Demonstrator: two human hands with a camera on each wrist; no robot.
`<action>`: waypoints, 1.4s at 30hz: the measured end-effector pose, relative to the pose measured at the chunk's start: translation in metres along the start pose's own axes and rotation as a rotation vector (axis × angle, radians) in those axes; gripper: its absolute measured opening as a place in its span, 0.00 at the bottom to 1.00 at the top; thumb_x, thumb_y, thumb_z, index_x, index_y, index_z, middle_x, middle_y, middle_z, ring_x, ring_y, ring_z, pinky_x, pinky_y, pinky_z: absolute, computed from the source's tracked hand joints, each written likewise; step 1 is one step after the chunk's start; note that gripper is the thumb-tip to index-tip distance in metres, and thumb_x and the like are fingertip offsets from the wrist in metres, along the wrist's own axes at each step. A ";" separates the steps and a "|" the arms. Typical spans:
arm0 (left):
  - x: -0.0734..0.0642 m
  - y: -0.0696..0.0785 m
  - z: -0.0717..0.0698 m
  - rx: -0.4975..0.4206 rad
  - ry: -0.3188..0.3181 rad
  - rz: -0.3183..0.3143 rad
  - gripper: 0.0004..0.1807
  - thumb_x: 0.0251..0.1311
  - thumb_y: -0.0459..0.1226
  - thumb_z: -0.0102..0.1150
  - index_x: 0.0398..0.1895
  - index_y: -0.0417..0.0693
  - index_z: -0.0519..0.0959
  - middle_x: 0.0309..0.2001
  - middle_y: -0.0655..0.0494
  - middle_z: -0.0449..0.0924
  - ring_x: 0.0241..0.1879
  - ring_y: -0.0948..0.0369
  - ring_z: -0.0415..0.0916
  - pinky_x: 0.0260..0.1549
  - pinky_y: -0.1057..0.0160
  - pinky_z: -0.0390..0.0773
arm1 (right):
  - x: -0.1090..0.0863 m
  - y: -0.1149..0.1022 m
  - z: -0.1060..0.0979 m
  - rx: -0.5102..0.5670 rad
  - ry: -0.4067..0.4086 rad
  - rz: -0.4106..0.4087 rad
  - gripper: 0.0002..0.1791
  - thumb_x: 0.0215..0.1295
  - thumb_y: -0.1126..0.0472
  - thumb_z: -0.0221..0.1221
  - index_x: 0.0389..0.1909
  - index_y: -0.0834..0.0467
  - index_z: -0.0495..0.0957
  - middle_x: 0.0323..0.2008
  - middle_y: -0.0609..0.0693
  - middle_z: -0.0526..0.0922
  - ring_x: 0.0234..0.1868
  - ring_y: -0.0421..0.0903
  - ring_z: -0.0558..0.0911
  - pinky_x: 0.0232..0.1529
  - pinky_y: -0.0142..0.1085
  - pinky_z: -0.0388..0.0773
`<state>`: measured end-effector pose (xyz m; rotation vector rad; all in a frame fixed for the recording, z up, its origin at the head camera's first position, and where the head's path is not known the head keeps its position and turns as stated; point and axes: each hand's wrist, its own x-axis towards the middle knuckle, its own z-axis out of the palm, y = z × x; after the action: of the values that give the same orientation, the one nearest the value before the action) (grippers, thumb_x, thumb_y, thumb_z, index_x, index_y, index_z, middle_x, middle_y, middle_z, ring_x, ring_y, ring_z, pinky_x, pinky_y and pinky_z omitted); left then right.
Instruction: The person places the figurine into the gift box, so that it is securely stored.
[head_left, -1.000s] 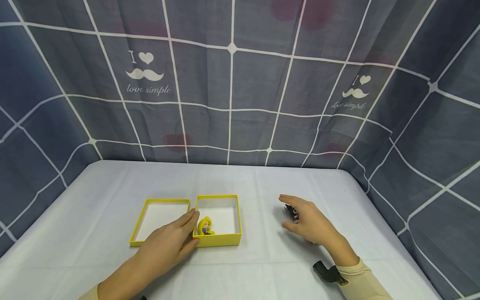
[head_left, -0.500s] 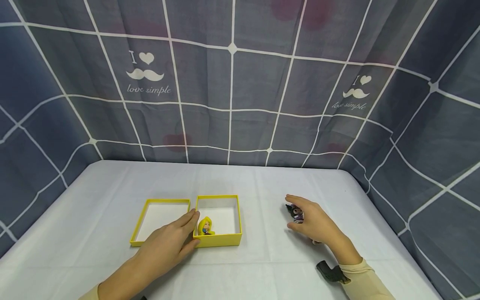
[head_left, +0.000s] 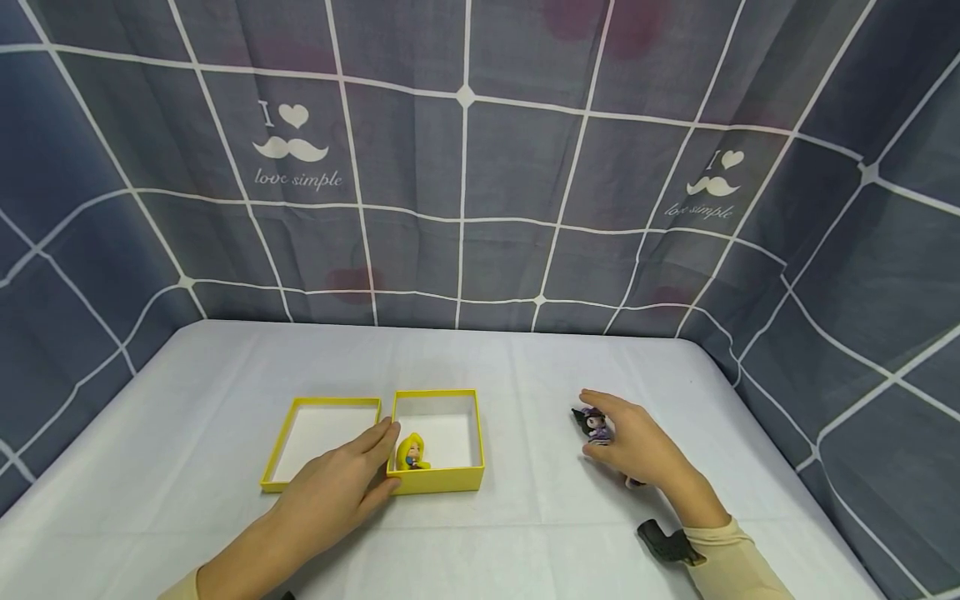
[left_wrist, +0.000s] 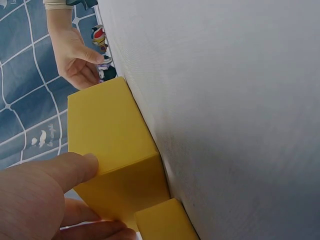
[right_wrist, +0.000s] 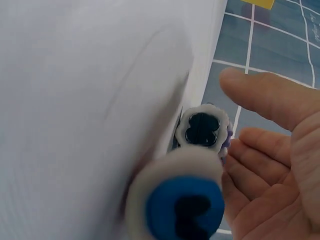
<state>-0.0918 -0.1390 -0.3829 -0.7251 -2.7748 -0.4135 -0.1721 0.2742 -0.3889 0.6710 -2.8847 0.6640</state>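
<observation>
By my reading I am partway: the lid [head_left: 322, 401] lies off at 11 o'clock and the yellow-haired figure [head_left: 412, 452] is in the 7 o'clock corner of the box [head_left: 442, 481], while the dark-eared figure [head_left: 596, 426] and the red-and-yellow figure [left_wrist: 99, 36] lie outside. My left hand [head_left: 337, 487] touches the box's 9 o'clock side, clamping nothing. My right hand [head_left: 637, 446] has thumb and fingers apart around the dark-eared figure, at 1 o'clock. Beneath is a lightly creased white cloth [head_left: 517, 375]; a grey gridded curtain [head_left: 405, 150] hangs from 10 to 2 o'clock.
</observation>
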 end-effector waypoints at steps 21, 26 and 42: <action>0.000 0.000 0.001 -0.003 0.004 -0.002 0.35 0.58 0.47 0.67 0.64 0.36 0.72 0.65 0.43 0.70 0.53 0.52 0.79 0.40 0.56 0.81 | -0.006 0.015 -0.008 0.025 -0.090 0.063 0.40 0.50 0.61 0.73 0.66 0.62 0.70 0.63 0.59 0.73 0.36 0.44 0.84 0.59 0.52 0.70; 0.000 -0.001 0.001 0.003 0.008 0.001 0.35 0.58 0.47 0.67 0.64 0.35 0.72 0.65 0.43 0.70 0.52 0.53 0.79 0.40 0.56 0.81 | -0.006 0.017 -0.008 -0.011 -0.070 0.065 0.37 0.50 0.61 0.74 0.63 0.61 0.73 0.61 0.58 0.76 0.61 0.57 0.73 0.60 0.57 0.68; 0.000 -0.001 0.001 -0.003 0.013 0.004 0.35 0.58 0.47 0.67 0.64 0.35 0.72 0.65 0.44 0.70 0.51 0.53 0.80 0.39 0.57 0.82 | -0.005 0.013 -0.009 -0.029 -0.036 0.066 0.34 0.47 0.57 0.75 0.59 0.58 0.77 0.56 0.54 0.79 0.58 0.56 0.76 0.55 0.56 0.73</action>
<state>-0.0926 -0.1395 -0.3840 -0.7266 -2.7611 -0.4207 -0.1733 0.2904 -0.3863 0.5917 -2.9548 0.6228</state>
